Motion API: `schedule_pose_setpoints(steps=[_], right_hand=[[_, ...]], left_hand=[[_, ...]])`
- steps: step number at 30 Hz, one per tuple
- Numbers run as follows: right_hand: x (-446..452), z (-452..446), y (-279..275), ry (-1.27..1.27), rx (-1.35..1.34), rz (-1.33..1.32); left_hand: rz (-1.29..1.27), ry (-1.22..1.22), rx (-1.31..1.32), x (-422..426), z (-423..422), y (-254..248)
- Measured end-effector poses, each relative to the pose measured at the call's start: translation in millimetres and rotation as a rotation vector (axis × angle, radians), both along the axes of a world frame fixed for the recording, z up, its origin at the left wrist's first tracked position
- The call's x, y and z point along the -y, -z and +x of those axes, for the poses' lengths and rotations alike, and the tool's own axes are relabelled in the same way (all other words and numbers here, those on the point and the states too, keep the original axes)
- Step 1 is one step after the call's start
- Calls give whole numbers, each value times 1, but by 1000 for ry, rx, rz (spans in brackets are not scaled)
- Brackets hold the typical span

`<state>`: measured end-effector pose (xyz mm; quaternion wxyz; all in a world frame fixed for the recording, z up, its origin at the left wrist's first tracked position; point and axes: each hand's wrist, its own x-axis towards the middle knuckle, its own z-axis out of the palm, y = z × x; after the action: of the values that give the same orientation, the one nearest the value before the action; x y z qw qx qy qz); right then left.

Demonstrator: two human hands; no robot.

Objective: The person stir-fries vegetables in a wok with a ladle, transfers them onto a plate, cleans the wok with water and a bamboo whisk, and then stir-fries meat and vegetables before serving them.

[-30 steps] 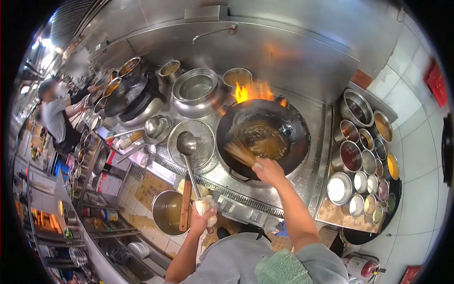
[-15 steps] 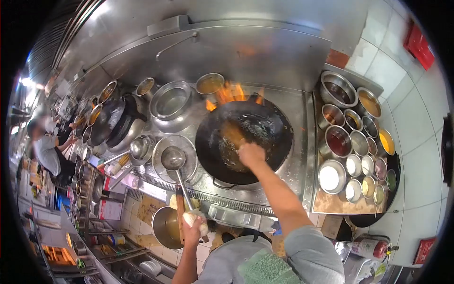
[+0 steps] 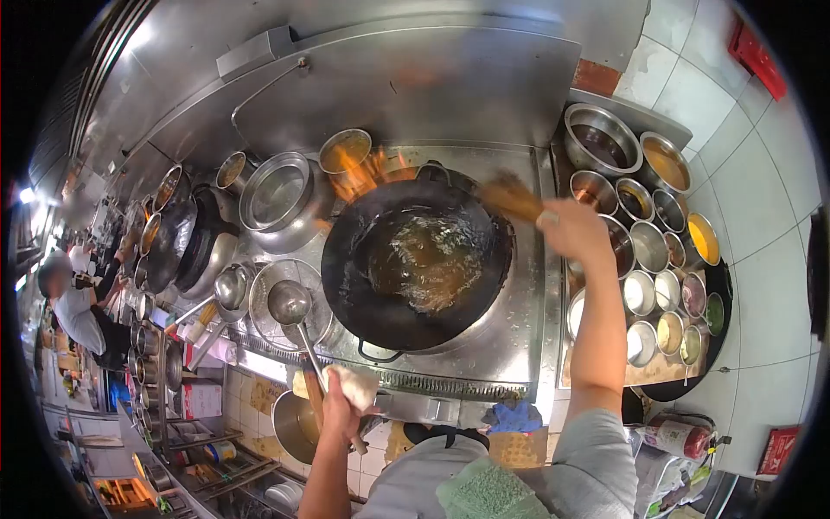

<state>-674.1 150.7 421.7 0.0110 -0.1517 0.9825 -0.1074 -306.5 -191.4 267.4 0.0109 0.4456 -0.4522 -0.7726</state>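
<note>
My right hand [image 3: 575, 229] is closed around a bamboo wok brush [image 3: 508, 197], raised above the right edge of a black wok [image 3: 350, 285]. The brush is blurred by motion. Brownish, foamy liquid [image 3: 428, 268] lies in the wok's bottom. My left hand [image 3: 343, 417] is closed on a bunched white cloth [image 3: 353, 386] and the handle of a metal ladle [image 3: 290, 303]. The ladle's bowl rests over a round strainer [image 3: 259, 307] left of the wok. A wooden handle [image 3: 312, 398] also passes by my left hand; whether it belongs to the ladle is unclear.
Flames [image 3: 356, 176] rise behind the wok, near a pot [image 3: 345, 138]. A large metal pot [image 3: 275, 192] stands to the left. Several containers of sauces and seasonings crowd a board [image 3: 588, 374] at right. A co-worker [image 3: 79, 316] stands far left. A bucket [image 3: 296, 426] sits below the counter.
My right hand has lifted the brush out of the wok and swung it to the right. The wok now tilts a little differently, its liquid in full view. My left hand keeps its grip.
</note>
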Motion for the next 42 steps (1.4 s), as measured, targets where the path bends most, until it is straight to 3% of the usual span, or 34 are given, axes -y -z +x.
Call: schedule_pose_setpoints(steps=[2, 7, 9, 13, 14, 16, 17, 18, 19, 21, 23, 26, 28, 32, 35, 39, 42], right_hand=[[-3, -63, 45, 127, -39, -99], [-5, -171, 201, 303, 276, -105], [-12, -149, 223, 243, 250, -168], [-15, -80, 215, 393, 295, -285], [-25, -74, 234, 232, 333, -188], [-39, -41, 245, 206, 279, -43], [-32, -6, 235, 335, 185, 3], [-32, 25, 224, 294, 188, -30], [-32, 57, 215, 253, 193, -65], [-27, 117, 201, 420, 323, -153], [-30, 174, 223, 392, 278, -152], [-19, 263, 206, 401, 296, -106], [-13, 311, 179, 391, 355, -96], [-30, 362, 178, 449, 367, -209], [-43, 386, 198, 589, 290, -655], [-17, 399, 136, 623, 202, -1051], [6, 390, 115, 543, 224, -1189]], left_hand=[[-12, 91, 26, 0, -26, 2], [-6, 209, 133, 3, -62, 15], [-17, 236, 186, 0, -70, 14], [-70, 202, 176, -1, -75, 22], [-42, 177, 173, 5, -75, 38], [-76, 79, 180, 2, -80, 42], [-90, 31, 177, -3, -85, 42], [-136, -71, 178, -10, -87, 36], [-153, -48, 126, -9, -88, 47], [-192, -14, 24, 1, -87, 82], [-200, -6, 9, -2, -87, 65], [-345, -41, -6, 3, -89, 91], [-442, -47, 4, -4, -83, 82], [-529, -90, -36, -18, -64, 52], [-527, -81, -50, -13, -49, 47], [-598, -59, -50, -3, -25, 32], [-588, -2, -104, -3, 0, -21]])
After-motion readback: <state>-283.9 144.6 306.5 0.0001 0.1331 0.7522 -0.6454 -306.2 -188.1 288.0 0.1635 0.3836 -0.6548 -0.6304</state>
